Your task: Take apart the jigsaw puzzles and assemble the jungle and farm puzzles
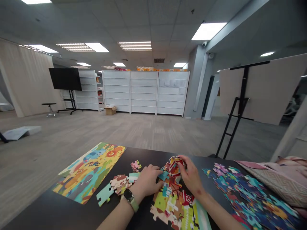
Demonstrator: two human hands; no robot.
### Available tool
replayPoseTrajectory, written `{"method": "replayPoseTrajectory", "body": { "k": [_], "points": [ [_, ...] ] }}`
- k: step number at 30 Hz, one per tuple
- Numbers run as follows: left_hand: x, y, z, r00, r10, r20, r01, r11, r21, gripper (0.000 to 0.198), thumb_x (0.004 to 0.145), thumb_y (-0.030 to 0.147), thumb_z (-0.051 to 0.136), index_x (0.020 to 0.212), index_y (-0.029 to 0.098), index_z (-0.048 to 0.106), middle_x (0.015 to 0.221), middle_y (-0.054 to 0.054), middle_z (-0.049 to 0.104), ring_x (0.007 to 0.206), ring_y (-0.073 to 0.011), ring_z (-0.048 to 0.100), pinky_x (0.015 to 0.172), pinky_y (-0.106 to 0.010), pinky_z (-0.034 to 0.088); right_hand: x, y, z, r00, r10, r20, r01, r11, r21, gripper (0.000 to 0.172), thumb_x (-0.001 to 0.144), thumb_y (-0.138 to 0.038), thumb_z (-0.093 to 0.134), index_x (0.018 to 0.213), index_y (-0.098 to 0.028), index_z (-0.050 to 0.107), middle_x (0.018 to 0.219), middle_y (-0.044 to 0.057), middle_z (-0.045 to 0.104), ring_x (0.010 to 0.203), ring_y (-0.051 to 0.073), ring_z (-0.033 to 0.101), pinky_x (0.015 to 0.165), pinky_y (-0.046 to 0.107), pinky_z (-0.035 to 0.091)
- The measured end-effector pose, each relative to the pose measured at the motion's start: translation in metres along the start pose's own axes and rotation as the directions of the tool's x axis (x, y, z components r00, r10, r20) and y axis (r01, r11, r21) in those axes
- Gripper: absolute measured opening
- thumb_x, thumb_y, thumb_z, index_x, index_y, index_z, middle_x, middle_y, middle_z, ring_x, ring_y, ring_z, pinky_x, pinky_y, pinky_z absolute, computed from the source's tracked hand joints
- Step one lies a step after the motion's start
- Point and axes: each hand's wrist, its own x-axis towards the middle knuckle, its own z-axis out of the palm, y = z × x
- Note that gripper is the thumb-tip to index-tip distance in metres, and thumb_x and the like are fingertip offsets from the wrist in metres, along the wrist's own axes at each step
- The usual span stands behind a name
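Observation:
My left hand (148, 180), with a watch on its wrist, is bent over the pile, its fingertips closed on the edge of a teal puzzle piece (164, 175). Facing it, my right hand (190, 175) has its fingers curled round a bunch of red and multicoloured puzzle pieces (174, 164). Under and in front of both hands lies a heap of loose puzzle pieces (171, 204) in green, cream and brown. More loose pieces (120, 183) lie left of my left wrist, with a pink and yellow piece (136, 165) apart from them. Some fingertips are hidden among the pieces.
A bright animal picture sheet (90, 172) lies at the left of the black table (33, 212). Many dark blue puzzle pieces (249, 195) spread at the right, beside a pink patterned cloth item (278, 182). Beyond the table stand a board on a black stand (241, 95) and white shelves (144, 92).

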Motion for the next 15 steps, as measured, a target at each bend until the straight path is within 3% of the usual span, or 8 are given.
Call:
{"method": "replayPoseTrajectory", "body": {
  "k": [4,7,9,12,15],
  "points": [
    [0.002,0.007,0.003,1.0,0.01,0.029,-0.011,1.0,0.011,0.018,0.092,0.031,0.062,0.107,0.025,0.07,0.103,-0.007,0.071,0.102,-0.0278,0.062,0.089,-0.036,0.047,-0.002,0.006,0.006,0.997,0.075,-0.014,-0.073,0.994,0.079,0.031,0.096,-0.035,0.047,0.121,-0.021,0.06,0.117,0.01,0.07,0.105,0.026,0.067,0.09,0.039,0.054],
    [0.003,0.004,0.002,0.999,-0.004,0.032,0.003,1.0,0.021,0.019,0.097,0.026,0.054,0.111,0.026,0.067,0.102,-0.006,0.07,0.101,-0.0252,0.063,0.088,-0.032,0.046,0.001,0.01,0.006,0.99,0.133,-0.041,-0.127,0.984,0.126,0.038,0.097,-0.037,0.045,0.128,-0.019,0.057,0.108,0.009,0.072,0.09,0.023,0.07,0.081,0.036,0.056],
    [0.003,0.0,0.001,0.998,-0.067,0.005,0.066,0.997,0.032,0.025,0.1,0.022,0.046,0.115,0.026,0.065,0.099,-0.007,0.069,0.097,-0.0241,0.064,0.085,-0.031,0.046,0.002,0.011,0.005,0.984,0.168,-0.057,-0.158,0.976,0.151,0.041,0.098,-0.038,0.042,0.13,-0.017,0.055,0.1,0.009,0.073,0.081,0.022,0.069,0.076,0.035,0.056],
    [0.0,-0.012,-0.002,0.974,-0.218,-0.067,0.22,0.975,0.035,0.032,0.1,0.016,0.038,0.121,0.022,0.062,0.093,-0.009,0.068,0.089,-0.0246,0.066,0.081,-0.033,0.047,0.002,0.011,0.002,0.983,0.179,-0.037,-0.17,0.97,0.174,0.034,0.097,-0.037,0.045,0.119,-0.018,0.062,0.103,0.009,0.074,0.087,0.023,0.069,0.079,0.036,0.055],
    [-0.007,-0.027,-0.012,0.935,-0.333,-0.124,0.336,0.942,-0.001,0.028,0.096,0.016,0.044,0.104,0.019,0.07,0.086,-0.01,0.066,0.091,-0.0292,0.065,0.084,-0.041,0.047,0.0,0.005,0.0,0.986,0.163,-0.011,-0.158,0.969,0.19,0.029,0.095,-0.037,0.048,0.112,-0.02,0.065,0.107,0.009,0.073,0.091,0.024,0.068,0.083,0.037,0.054]
  ]
}}
